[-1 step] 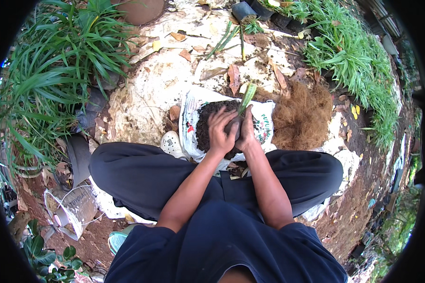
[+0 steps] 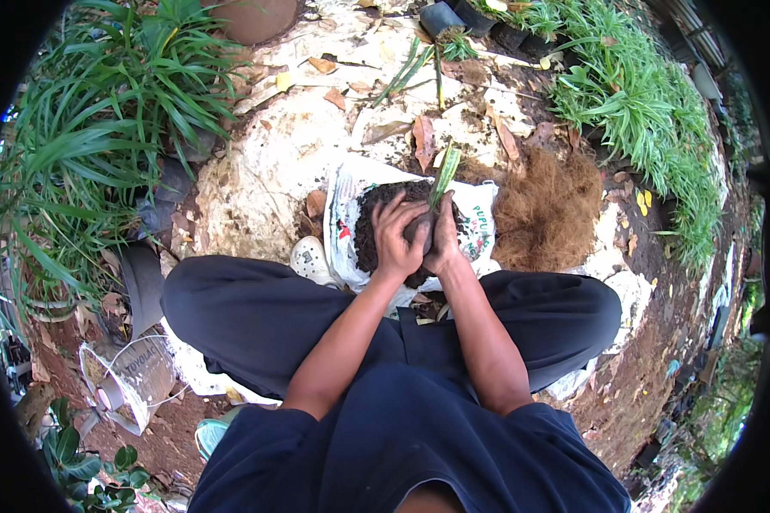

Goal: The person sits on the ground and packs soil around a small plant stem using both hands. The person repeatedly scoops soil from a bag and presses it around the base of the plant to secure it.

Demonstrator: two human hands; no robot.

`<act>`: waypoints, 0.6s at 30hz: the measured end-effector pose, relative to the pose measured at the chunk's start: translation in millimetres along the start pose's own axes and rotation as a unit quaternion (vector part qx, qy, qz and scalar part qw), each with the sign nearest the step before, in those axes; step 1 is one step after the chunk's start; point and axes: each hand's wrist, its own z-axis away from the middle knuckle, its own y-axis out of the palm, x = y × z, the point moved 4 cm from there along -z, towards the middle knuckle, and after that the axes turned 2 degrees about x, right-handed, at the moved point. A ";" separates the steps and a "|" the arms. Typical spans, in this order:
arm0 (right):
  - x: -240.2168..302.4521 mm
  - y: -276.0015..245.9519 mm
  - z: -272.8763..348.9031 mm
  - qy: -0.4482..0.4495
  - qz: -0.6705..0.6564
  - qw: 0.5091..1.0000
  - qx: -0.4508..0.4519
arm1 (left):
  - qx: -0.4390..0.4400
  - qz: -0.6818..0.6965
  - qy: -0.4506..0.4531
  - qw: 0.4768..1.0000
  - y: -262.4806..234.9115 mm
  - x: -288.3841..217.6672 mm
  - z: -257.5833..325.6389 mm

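Two hands, the left hand and right hand, are closed around a small soil-filled pot with a green seedling, held over dark soil on a white sack. Coconut fibre lies just beside, dry leaves beyond.

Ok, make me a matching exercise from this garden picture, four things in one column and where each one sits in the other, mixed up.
Things:
1. Brown coconut fibre pile
2. White sack of dark soil
3. Small plant with green leaf
4. White wire basket

Places:
A. Between the left hand and right hand
B. On the ground by the person's left side
C. Right of the sack
D. Under both hands, in front of the knees

Pairs: 1-C, 2-D, 3-A, 4-B
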 end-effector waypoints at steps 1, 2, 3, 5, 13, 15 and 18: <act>-3.3 -2.2 0.1 0.011 0.011 1.000 -0.010 | -0.021 -0.043 0.023 0.999 -4.2 -1.6 2.9; -6.7 -4.4 -0.5 0.025 0.022 0.999 -0.028 | -0.008 -0.017 -0.005 1.000 -2.5 1.3 4.1; -8.1 -5.2 -0.9 0.027 0.023 0.999 -0.024 | 0.003 -0.018 0.002 1.000 -2.2 2.6 5.3; -6.7 -8.9 -2.9 0.028 0.020 0.998 -0.050 | 0.016 -0.008 0.014 1.000 2.8 6.5 5.5; 32.5 -44.0 -16.7 -0.107 -0.086 0.976 -0.166 | -0.007 -0.004 -0.235 0.972 24.7 82.9 5.3; 39.8 -54.4 -18.2 -0.122 -0.119 0.970 -0.171 | 0.124 -0.126 -0.223 0.959 37.7 89.0 14.5; 43.6 -60.9 -20.2 -0.147 -0.151 0.967 -0.141 | 0.312 -0.235 -0.248 0.887 58.0 92.0 36.5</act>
